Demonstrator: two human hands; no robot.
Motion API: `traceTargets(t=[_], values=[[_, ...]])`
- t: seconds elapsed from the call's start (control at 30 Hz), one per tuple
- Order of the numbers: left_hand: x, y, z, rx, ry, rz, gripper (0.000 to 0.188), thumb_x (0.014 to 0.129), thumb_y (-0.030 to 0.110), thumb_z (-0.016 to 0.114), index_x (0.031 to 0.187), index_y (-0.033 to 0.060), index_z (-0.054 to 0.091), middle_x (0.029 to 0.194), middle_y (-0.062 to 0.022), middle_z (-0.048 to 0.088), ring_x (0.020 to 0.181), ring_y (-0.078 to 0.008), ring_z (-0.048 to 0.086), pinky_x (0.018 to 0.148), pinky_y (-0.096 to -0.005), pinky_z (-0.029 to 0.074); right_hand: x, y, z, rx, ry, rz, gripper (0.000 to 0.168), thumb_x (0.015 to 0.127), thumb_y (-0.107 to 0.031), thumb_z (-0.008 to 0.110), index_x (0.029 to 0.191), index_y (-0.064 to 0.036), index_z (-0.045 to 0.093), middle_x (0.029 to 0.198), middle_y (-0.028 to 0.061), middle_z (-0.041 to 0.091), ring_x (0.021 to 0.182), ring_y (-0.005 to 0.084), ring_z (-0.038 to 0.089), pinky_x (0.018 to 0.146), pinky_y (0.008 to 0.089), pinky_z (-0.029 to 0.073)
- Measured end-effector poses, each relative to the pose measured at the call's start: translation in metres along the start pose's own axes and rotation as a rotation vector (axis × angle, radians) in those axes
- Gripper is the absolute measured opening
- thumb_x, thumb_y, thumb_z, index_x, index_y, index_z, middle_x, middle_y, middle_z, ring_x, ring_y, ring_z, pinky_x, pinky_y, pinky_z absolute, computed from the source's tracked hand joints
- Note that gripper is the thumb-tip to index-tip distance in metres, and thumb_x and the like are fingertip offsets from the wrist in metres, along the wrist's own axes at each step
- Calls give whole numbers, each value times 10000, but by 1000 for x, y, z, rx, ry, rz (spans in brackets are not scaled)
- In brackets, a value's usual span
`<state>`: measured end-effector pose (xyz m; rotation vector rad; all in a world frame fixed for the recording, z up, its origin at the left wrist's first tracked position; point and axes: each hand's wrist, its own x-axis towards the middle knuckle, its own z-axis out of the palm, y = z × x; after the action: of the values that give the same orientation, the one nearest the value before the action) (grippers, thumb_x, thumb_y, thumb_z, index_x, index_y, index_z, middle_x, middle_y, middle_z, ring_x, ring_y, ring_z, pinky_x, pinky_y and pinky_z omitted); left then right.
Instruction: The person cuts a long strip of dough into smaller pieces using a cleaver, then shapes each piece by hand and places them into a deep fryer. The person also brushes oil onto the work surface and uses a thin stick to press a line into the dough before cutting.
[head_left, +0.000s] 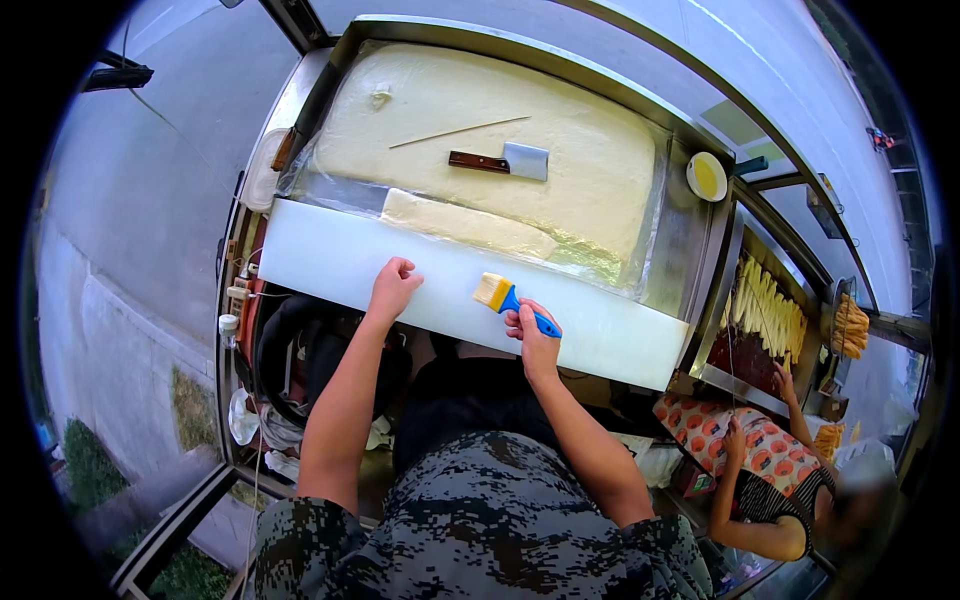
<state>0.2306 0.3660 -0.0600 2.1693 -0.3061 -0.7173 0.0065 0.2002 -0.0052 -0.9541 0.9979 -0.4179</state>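
Note:
My right hand (535, 330) grips the blue handle of a flat pastry brush (495, 294), its pale bristles pointing left above a long white cutting board (600, 330). Over the same board, farther left, my left hand (395, 288) is loosely curled, with nothing visible in it. Just beyond the board's far edge lies a cut strip of dough (469, 223). Behind it, a large sheet of dough (600, 165) spreads over clear plastic film in a metal tray. A cleaver (525, 160) with a wooden handle and a thin stick (457, 133) rest on the sheet.
A white bowl of yellow liquid (706, 177) stands at the tray's right corner. Farther right, a fryer (761, 322) holds dark oil and pale dough sticks, with a person (772, 480) beside it. Browned fried sticks (850, 327) fill a wire basket. A white plastic container (262, 176) sits left.

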Motion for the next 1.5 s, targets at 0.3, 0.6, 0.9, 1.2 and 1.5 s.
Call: traceTargets(t=[0.3,0.6,0.9,1.2,1.5], values=[[-95,-64,-68,-414,264,-60,196,813,25,643,994,-9,573,861,-25,579,753,-91,540,701,-240,470,-25,-18,-42,-341,140,-199,277,949,-225,595,1086,13,636,826,97,673,722,140,643,613,263,526],[-143,-77,-78,-523,357,-108,150,847,18,626,989,-9,583,852,-6,585,751,-73,536,704,-216,459,-14,80,340,-150,-401,-327,220,905,-237,635,1032,-66,689,689,12,617,568,79,548,524,228,454],[-151,-70,-44,-405,234,-109,108,867,22,608,968,-11,585,840,-6,590,751,-73,540,699,-222,462,20,72,264,-482,-159,-285,188,837,-212,637,932,-63,702,816,199,671,725,311,658,681,371,508],[-96,-22,-12,-139,141,35,148,840,77,594,937,-34,610,808,-107,647,732,-177,615,702,-309,498,17,-32,-170,-598,155,-97,189,902,-192,641,1006,-41,687,754,35,650,642,80,599,550,217,483],[-69,3,55,224,163,118,113,825,113,604,887,19,604,840,-114,597,759,-275,588,701,-378,483,40,-130,-306,-268,344,-98,191,923,-212,622,979,-33,652,717,20,623,594,82,567,513,219,446]])
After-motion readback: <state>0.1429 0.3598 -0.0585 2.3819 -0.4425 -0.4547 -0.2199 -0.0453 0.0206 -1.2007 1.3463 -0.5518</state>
